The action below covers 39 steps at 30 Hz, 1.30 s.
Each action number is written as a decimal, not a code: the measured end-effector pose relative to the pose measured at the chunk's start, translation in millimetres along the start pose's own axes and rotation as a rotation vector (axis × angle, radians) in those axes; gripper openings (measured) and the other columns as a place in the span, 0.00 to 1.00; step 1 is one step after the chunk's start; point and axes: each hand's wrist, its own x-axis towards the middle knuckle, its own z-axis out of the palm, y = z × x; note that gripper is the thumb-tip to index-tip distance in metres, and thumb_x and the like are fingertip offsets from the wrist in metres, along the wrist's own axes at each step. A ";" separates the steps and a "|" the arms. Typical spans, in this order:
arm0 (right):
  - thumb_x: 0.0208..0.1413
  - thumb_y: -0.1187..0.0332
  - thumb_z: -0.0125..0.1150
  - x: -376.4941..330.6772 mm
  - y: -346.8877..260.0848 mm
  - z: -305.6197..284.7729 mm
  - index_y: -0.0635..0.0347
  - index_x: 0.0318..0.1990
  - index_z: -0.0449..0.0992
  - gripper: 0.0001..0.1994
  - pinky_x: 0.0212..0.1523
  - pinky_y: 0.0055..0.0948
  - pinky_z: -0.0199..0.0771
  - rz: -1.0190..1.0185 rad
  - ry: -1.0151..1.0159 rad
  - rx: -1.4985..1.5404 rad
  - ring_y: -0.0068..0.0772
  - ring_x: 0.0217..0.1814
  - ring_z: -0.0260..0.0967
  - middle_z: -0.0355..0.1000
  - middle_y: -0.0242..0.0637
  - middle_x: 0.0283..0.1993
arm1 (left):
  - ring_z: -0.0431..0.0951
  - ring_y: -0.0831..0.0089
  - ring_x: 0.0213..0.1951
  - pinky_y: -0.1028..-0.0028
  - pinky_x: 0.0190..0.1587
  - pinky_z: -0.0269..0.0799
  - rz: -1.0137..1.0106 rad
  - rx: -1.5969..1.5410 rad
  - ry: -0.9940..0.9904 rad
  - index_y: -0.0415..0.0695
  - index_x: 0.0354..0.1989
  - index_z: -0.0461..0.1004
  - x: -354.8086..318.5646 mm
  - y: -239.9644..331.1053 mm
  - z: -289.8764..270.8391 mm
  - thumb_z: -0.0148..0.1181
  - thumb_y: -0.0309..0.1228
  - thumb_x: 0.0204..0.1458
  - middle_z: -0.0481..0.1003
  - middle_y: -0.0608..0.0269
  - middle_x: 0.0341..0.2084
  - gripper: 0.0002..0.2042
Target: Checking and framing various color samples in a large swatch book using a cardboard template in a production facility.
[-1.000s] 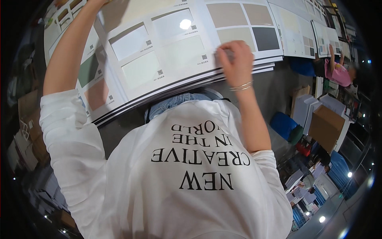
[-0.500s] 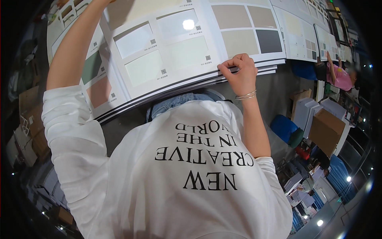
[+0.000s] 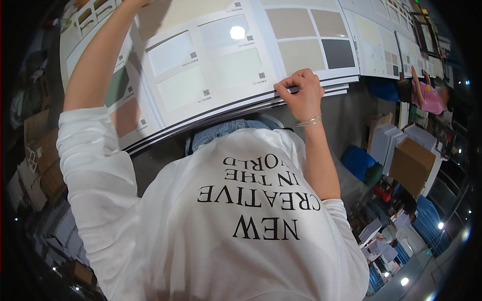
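Observation:
A wide colour sample book [image 3: 211,90] lies spread in front of me, its white panels carrying rectangular swatches in pale tints, green, pinkish brown, taupe and charcoal. At its near edge, right of the middle panel, my right hand [image 3: 302,90] is closed, thumb and curled fingers pinching the panel's border. A metal bangle circles that wrist. My left arm [image 3: 98,75] reaches across the left side of the book to the top of the picture. Only a sliver of my left hand shows there; its fingers are cut off by the frame edge.
More sample boards [image 3: 369,37] run along the table to the right, where a person in pink [image 3: 430,100] stands. Lower right are a cardboard box [image 3: 411,165] and a blue bin [image 3: 360,160]. Cardboard [image 3: 37,128] is stacked at left; framed pieces [image 3: 95,15] lie at the far left.
My left arm has shifted slightly to the right. My right hand keeps its hold at the panel edge, almost unmoved. At the top left, a bit of another hand has appeared.

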 end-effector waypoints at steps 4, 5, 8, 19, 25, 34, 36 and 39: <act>0.39 0.63 0.74 -1.8 -4.0 -2.5 0.53 0.24 0.82 0.07 0.41 0.31 0.63 -0.037 0.035 -0.050 0.31 0.40 0.66 0.68 0.26 0.34 | 0.76 0.60 0.44 0.63 0.49 0.69 0.076 -0.049 0.035 0.45 0.37 0.80 0.6 -8.1 6.8 0.69 0.35 0.46 0.77 0.59 0.39 0.11; 0.39 0.63 0.74 -2.2 -2.9 -2.2 0.53 0.24 0.82 0.07 0.41 0.31 0.63 -0.046 0.036 -0.044 0.31 0.40 0.66 0.68 0.26 0.34 | 0.77 0.60 0.43 0.65 0.48 0.71 0.082 -0.130 0.059 0.45 0.36 0.80 -0.4 -10.6 9.3 0.70 0.33 0.44 0.77 0.58 0.37 0.11; 0.39 0.61 0.73 -3.3 1.7 0.0 0.47 0.22 0.81 0.06 0.43 0.38 0.57 -0.018 0.024 0.027 0.33 0.42 0.65 0.69 0.24 0.35 | 0.77 0.59 0.42 0.65 0.47 0.72 -0.028 -0.154 -0.017 0.44 0.36 0.79 -5.6 0.8 5.2 0.70 0.32 0.44 0.77 0.57 0.38 0.11; 0.39 0.63 0.74 -1.9 -0.9 -5.9 0.50 0.22 0.79 0.07 0.43 0.36 0.58 -0.021 -0.006 0.086 0.33 0.39 0.65 0.68 0.26 0.33 | 0.73 0.57 0.52 0.57 0.61 0.60 -0.046 -0.184 0.010 0.48 0.52 0.75 -25.6 -43.1 4.4 0.64 0.37 0.51 0.74 0.54 0.51 0.19; 0.45 0.68 0.71 16.7 -6.6 -13.0 0.60 0.45 0.73 0.19 0.50 0.37 0.65 -0.264 0.164 0.085 0.43 0.50 0.68 0.72 0.40 0.46 | 0.78 0.59 0.47 0.65 0.46 0.71 0.057 -0.112 0.146 0.55 0.50 0.77 -72.0 -131.7 -2.2 0.52 0.40 0.59 0.77 0.61 0.46 0.14; 0.60 0.47 0.51 58.1 -126.9 53.2 0.62 0.71 0.53 0.37 0.74 0.60 0.31 -0.719 -0.333 -0.370 0.39 0.80 0.39 0.45 0.40 0.77 | 0.72 0.56 0.57 0.61 0.61 0.65 0.117 -0.269 -0.080 0.46 0.57 0.71 -126.5 -120.7 -21.8 0.51 0.29 0.57 0.72 0.57 0.57 0.18; 0.62 0.46 0.47 63.6 -142.4 79.8 0.63 0.71 0.51 0.38 0.74 0.59 0.28 -0.775 -0.505 -0.407 0.38 0.80 0.38 0.44 0.41 0.77 | 0.63 0.65 0.66 0.54 0.68 0.51 0.099 -0.075 -0.262 0.51 0.62 0.68 -132.5 -107.9 -22.5 0.51 0.34 0.59 0.66 0.68 0.64 0.21; 0.64 0.45 0.42 67.6 -160.7 111.8 0.64 0.72 0.49 0.38 0.75 0.57 0.26 -0.905 -0.519 -0.377 0.36 0.81 0.34 0.41 0.41 0.78 | 0.55 0.71 0.70 0.55 0.70 0.44 0.070 0.052 -0.339 0.56 0.67 0.63 -130.6 -97.8 -21.7 0.50 0.38 0.61 0.60 0.74 0.68 0.24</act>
